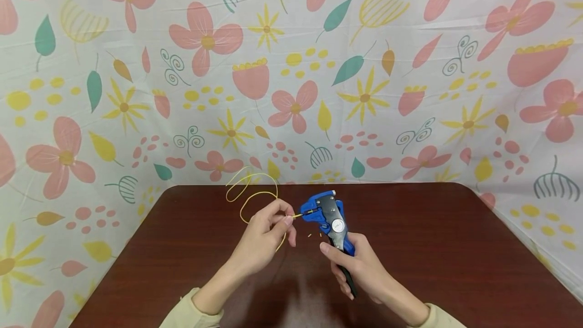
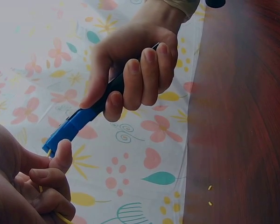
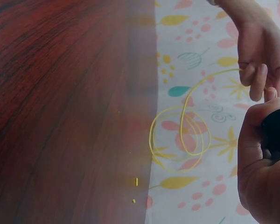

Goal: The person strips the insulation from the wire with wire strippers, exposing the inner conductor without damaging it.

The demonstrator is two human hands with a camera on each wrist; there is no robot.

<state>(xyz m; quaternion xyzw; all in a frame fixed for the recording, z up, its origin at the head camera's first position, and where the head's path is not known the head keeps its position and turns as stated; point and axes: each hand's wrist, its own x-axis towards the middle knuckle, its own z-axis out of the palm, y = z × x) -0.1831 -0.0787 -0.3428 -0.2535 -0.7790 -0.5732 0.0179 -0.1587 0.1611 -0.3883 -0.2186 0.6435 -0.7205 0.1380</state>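
In the head view my left hand (image 1: 264,234) pinches a thin yellow wire (image 1: 259,194) between thumb and forefinger, close to its end. That end runs into the jaws of a blue and black wire stripper (image 1: 337,224). My right hand (image 1: 364,267) grips the stripper's handles, its thumb along one side and the fingers curled round the other, as the left wrist view also shows. Beyond my left hand the rest of the wire loops loosely. Two short yellow bits of insulation (image 2: 210,196) lie on the table below the tool.
A dark reddish-brown wooden table (image 1: 437,247) spreads under both hands. Behind it and at its sides hangs a white cloth (image 1: 291,65) printed with flowers and leaves. Light sleeves cover both forearms.
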